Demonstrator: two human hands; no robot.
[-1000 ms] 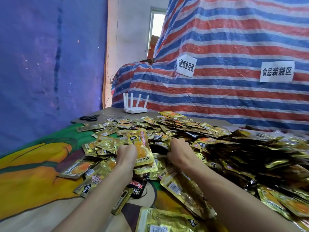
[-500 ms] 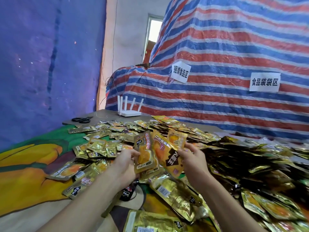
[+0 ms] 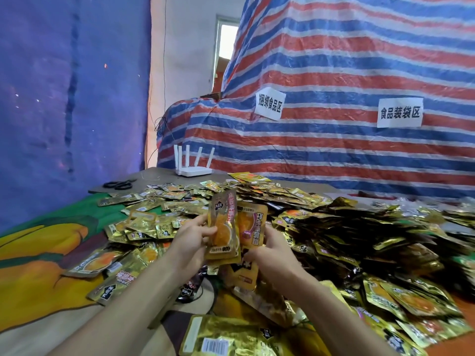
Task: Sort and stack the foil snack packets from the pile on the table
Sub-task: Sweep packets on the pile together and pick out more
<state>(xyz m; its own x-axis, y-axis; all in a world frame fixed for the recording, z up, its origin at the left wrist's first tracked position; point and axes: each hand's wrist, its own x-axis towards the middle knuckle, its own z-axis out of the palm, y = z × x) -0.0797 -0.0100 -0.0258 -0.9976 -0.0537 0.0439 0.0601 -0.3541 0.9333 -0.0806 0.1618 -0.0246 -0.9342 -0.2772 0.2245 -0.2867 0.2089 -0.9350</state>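
A big pile of gold foil snack packets covers the table from the centre to the right edge. My left hand pinches an upright gold packet with an orange picture on it. Directly behind it my right hand grips a second packet with pink lettering, plus another packet hanging below. The held packets overlap above the near edge of the pile.
A colourful printed cloth covers the table at the left. Black scissors and a white router sit at the far end. A large gold packet lies at the near edge. A striped tarpaulin rises behind.
Both hands went from pressing into the pile to lifting packets up. The two held packets have come together and now overlap in front of me.
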